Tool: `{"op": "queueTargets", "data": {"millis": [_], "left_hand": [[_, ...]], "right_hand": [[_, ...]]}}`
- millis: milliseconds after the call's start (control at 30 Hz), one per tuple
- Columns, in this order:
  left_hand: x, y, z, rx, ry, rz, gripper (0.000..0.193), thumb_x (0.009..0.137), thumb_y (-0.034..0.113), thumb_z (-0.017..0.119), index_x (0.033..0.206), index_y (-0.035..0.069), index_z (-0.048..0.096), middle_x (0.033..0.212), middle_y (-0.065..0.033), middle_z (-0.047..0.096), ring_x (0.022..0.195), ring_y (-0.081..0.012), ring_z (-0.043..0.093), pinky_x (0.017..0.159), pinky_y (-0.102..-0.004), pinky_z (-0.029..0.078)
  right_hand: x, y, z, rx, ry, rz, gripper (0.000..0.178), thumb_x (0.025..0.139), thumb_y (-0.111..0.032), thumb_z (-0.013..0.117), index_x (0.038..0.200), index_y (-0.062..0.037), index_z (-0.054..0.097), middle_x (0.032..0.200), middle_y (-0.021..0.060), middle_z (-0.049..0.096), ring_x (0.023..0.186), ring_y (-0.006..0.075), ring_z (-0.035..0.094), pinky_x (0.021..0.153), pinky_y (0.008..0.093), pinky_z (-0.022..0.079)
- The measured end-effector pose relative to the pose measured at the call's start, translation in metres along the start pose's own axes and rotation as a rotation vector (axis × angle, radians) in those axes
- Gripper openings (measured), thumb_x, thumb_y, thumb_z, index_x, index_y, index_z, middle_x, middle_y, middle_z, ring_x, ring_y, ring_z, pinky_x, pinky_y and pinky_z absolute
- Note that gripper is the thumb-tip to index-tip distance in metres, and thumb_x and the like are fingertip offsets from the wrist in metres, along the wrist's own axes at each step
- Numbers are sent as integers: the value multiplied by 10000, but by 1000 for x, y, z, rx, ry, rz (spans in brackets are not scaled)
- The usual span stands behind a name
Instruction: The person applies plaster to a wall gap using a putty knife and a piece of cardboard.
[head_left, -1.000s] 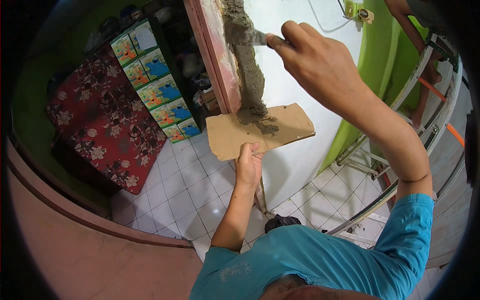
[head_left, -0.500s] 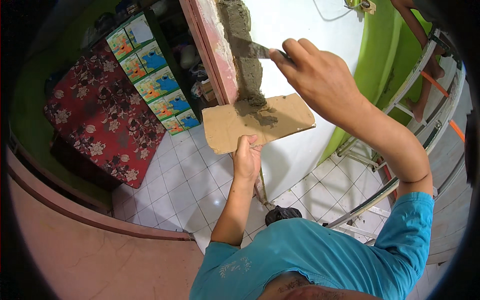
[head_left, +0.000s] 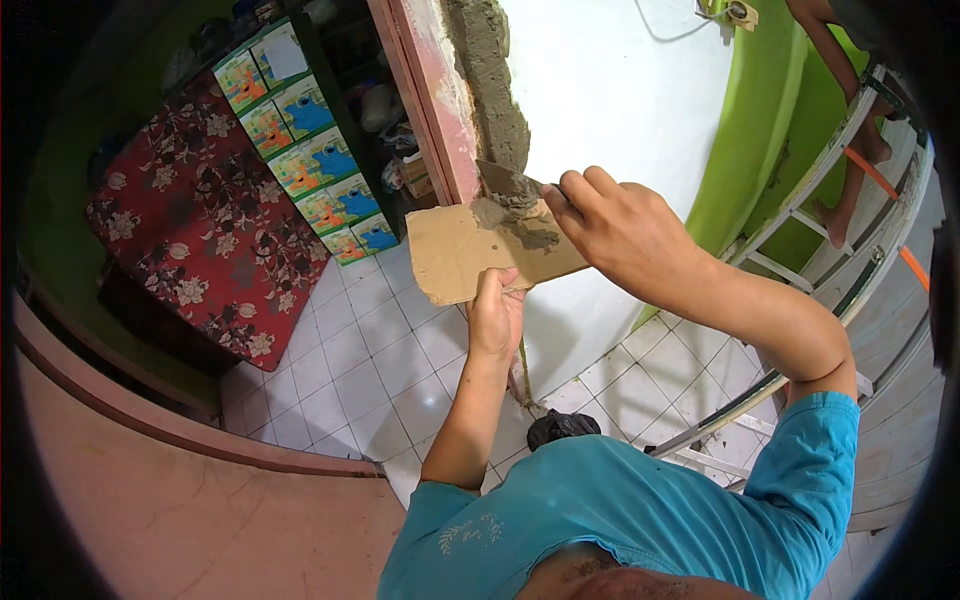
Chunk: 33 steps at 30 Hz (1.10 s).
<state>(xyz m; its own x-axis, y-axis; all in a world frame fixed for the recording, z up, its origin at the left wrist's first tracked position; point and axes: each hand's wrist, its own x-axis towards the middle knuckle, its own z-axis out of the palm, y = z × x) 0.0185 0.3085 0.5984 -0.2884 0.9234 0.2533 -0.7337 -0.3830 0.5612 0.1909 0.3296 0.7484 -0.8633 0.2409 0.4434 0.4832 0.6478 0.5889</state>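
Observation:
My left hand [head_left: 495, 310] grips the near edge of a flat tan board [head_left: 447, 262], thumb on top, holding it up against the wall. Wet grey mortar [head_left: 538, 237] lies smeared near the board's far edge. In my right hand [head_left: 622, 225] is a trowel [head_left: 508, 182], its handle mostly hidden by my closed fingers. The blade is low over the board, right at the mortar there, and a lump of mortar shows by it. Above the board, a strip of grey mortar [head_left: 492, 85] runs up the wall beside the pink door frame [head_left: 415, 90].
At right stands a ladder [head_left: 800, 240], with another person's bare legs [head_left: 853, 170] by it. A drawer cabinet [head_left: 318, 165] and a red floral-covered surface [head_left: 200, 230] are at left. A black bag [head_left: 563, 428] lies on the tiled floor [head_left: 370, 390].
My right hand has brought the trowel down from the mortar strip on the wall to the board. My left hand keeps the board in nearly the same place.

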Motion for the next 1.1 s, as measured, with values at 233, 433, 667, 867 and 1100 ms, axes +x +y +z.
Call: {"op": "queueTargets", "data": {"millis": [233,433,667,867,1100], "left_hand": [[-1,2,0,-10,-29,-11,475,875,14,505,1347,-24,462,1341,-123,554,1249,-281,567,1069,-458,470],[0,-3,-9,-4,-19,-25,471,887,27,494,1354,-24,460,1339,-119,557,1245,-284,571,1063,-472,477],[1,-3,-6,-3,-2,-24,489,886,25,489,1372,-6,453,1340,-112,554,1250,-288,568,1068,-481,470],[-2,0,4,-36,19,3,327,878,31,528,1202,-12,530,1208,-122,574,1129,-289,599,1021,-492,491],[-1,0,-4,7,-10,13,493,876,25,504,1366,4,455,1328,-109,549,1258,-282,554,1075,-490,466]], "right_hand": [[7,20,-8,-99,152,2,334,765,-142,638,1063,8,652,970,48,488,896,144,542,609,243,501],[19,33,-26,-162,232,5,316,774,-135,639,1058,4,649,972,45,484,876,140,542,609,247,502],[36,49,-37,-250,358,-1,256,781,-116,656,1011,-5,662,961,35,480,852,135,552,594,258,515],[49,65,-49,-266,387,10,213,776,-124,657,967,-31,663,951,34,482,853,145,563,605,280,530],[57,67,-88,-157,214,23,248,918,-71,604,1150,0,659,940,98,532,775,186,541,605,297,485]]}}
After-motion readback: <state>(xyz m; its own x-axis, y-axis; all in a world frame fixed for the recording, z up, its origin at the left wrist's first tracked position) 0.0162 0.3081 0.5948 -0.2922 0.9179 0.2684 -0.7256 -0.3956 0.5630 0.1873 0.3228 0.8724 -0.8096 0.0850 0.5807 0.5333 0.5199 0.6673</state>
